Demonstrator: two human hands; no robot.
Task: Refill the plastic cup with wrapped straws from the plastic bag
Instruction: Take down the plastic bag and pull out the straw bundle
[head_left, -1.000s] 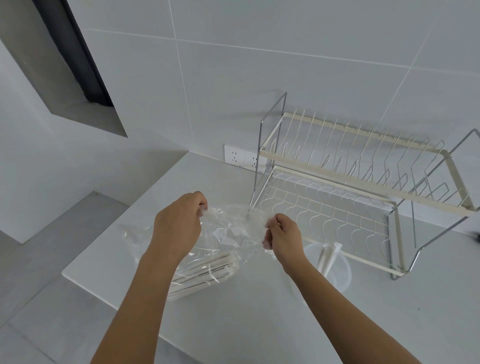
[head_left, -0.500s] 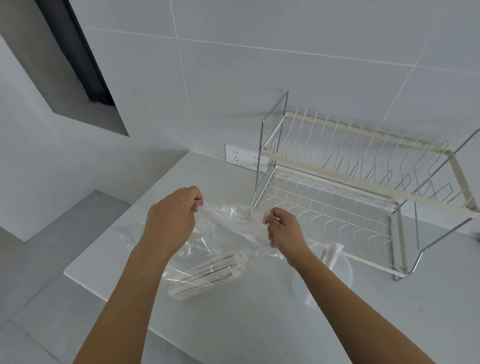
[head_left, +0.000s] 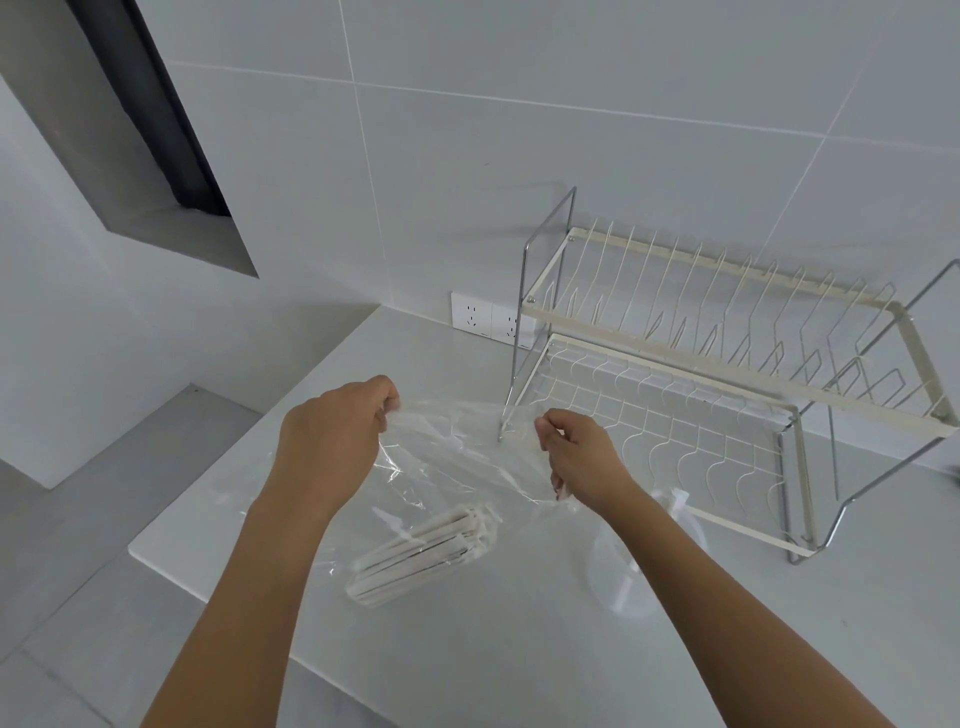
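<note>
Above counter (head_left: 467, 649), left hand (head_left: 332, 441) and right hand (head_left: 582, 457) knuckles-up, each pinching plastic bag (head_left: 457, 467) mouth edge; wrapped straws (head_left: 426, 556) bundled inside bag; plastic cup (head_left: 634, 571) under right forearm, by dish rack (head_left: 727, 395)

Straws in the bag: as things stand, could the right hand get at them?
Probably not yet. The right hand and left hand both pinch the bag at its top edge, and plastic covers the straws.
</note>
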